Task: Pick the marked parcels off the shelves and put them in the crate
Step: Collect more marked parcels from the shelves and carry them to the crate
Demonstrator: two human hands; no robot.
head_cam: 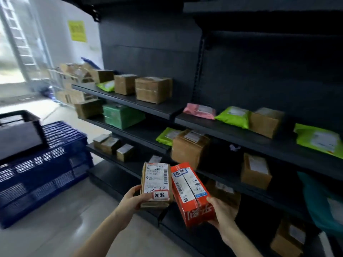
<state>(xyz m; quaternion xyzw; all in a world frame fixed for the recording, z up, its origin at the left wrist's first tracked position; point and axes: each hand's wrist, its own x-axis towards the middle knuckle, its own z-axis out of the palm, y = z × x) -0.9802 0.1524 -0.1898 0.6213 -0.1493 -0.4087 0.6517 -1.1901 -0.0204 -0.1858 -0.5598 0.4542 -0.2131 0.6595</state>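
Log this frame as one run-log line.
left hand: holds brown parcel | right hand: holds red parcel | both marked | blue crate: at left, not reached | step: carry

Daylight is pouring in at the far left beside a metal ladder (17, 34), washing over the pale glossy floor (61, 219); a yellow notice (77, 31) is hanging on the white wall (55, 34).

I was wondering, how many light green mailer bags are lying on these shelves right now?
4: one on the top-left shelf, one beside the pink bag, one at the far right, one a shelf lower behind a box. More may be hidden.
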